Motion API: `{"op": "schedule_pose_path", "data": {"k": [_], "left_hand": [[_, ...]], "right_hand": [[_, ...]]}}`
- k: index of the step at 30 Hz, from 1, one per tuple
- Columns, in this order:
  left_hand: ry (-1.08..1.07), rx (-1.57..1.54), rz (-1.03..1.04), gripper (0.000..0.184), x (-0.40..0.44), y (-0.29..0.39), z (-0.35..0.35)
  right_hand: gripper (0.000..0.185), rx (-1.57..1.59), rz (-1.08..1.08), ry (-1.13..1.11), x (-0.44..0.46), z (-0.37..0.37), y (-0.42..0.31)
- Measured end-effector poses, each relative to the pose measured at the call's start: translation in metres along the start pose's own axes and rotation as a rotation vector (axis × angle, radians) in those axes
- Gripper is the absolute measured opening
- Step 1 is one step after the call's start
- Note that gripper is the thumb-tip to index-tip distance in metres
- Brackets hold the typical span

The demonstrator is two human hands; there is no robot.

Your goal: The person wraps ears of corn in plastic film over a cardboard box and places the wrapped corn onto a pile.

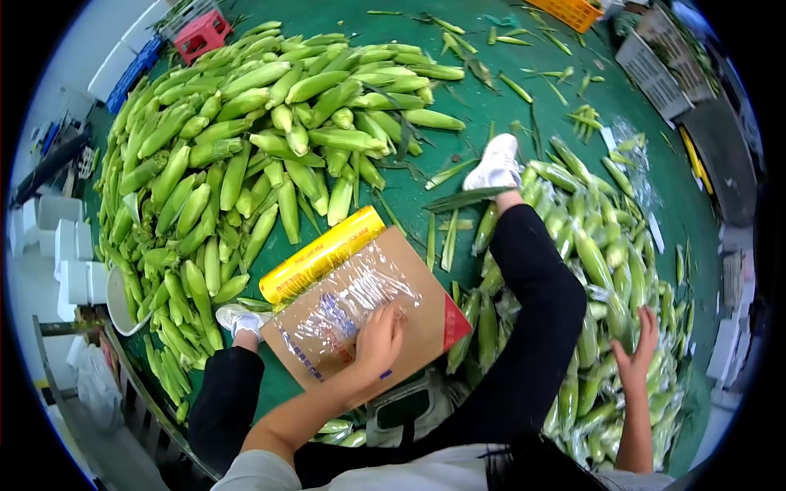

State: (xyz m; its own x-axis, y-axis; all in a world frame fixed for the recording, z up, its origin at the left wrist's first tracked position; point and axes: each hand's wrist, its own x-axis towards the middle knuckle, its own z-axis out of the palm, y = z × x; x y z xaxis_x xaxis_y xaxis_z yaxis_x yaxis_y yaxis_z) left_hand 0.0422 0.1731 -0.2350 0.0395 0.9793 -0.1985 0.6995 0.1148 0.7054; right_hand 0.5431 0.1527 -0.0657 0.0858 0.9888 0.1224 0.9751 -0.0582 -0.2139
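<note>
A yellow roll of cling film (323, 254) lies along the far edge of a cardboard box (417, 274) between my legs. From the roll, a sheet of clear cling film (348, 299) spreads over the box top. My left hand (380, 337) is at the near edge of that sheet, its fingers curled together on the film. On the right, my right hand (639, 348) is raised with thumb and fingers apart, holding nothing. Beside it is a film-wrapped ear of corn (620, 319) on the heap of wrapped corn (594, 254).
A large heap of unwrapped green corn (237, 164) covers the floor ahead and left. Loose husk leaves (449, 237) lie on the green floor. A red stool (201, 37), a white bucket (123, 303) and a grey crate (655, 74) stand around the edges.
</note>
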Motion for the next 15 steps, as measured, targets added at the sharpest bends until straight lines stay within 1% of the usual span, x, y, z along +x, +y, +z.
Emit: {"op": "schedule_pose_path", "data": {"k": [1,2,3,4,5,6,7,8,9,11,12,13,14,15], "left_hand": [[-0.021,0.136,0.083,0.047,0.002,-0.003,0.002],[-0.049,0.272,0.169,0.048,-0.005,-0.009,0.010],[-0.081,0.407,0.257,0.050,-0.010,-0.013,0.018],[-0.340,0.315,0.377,0.051,-0.011,-0.017,0.026],[-0.592,0.211,0.493,0.054,-0.012,-0.022,0.036],[-0.581,0.055,0.614,0.052,-0.029,-0.028,0.051],[-0.560,-0.105,0.724,0.051,-0.050,-0.031,0.067],[-0.490,-0.265,0.710,0.052,-0.062,-0.031,0.073],[-0.409,-0.418,0.689,0.055,-0.068,-0.027,0.075],[-0.359,-0.479,0.481,0.052,-0.065,-0.010,0.066],[-0.336,-0.503,0.388,0.050,-0.058,-0.007,0.062],[-0.340,-0.514,0.338,0.048,-0.051,-0.006,0.056],[-0.348,-0.533,0.300,0.046,-0.042,-0.006,0.048],[-0.354,-0.553,0.275,0.043,-0.036,-0.002,0.046]], "right_hand": [[0.077,0.005,-0.057,0.055,0.033,0.011,-0.003],[0.069,0.128,-0.078,0.068,0.080,0.035,-0.015],[0.062,0.347,-0.023,0.017,0.135,0.068,-0.038],[0.052,0.426,-0.031,-0.036,0.194,0.116,-0.056],[0.047,0.535,-0.040,-0.145,0.253,0.168,-0.085],[0.047,0.470,-0.077,-0.204,0.313,0.236,-0.097],[0.053,0.239,-0.286,-0.158,0.373,0.310,-0.111],[0.064,0.142,-0.372,-0.161,0.430,0.382,-0.127],[0.080,-0.034,-0.410,-0.026,0.484,0.463,-0.135],[0.095,-0.056,-0.321,0.017,0.540,0.532,-0.187],[0.101,-0.075,-0.163,-0.191,0.548,0.549,-0.211],[0.108,-0.112,0.002,-0.401,0.548,0.553,-0.226],[0.097,-0.275,-0.036,-0.301,0.511,0.537,-0.245],[0.088,-0.226,-0.042,-0.372,0.493,0.540,-0.244]]}}
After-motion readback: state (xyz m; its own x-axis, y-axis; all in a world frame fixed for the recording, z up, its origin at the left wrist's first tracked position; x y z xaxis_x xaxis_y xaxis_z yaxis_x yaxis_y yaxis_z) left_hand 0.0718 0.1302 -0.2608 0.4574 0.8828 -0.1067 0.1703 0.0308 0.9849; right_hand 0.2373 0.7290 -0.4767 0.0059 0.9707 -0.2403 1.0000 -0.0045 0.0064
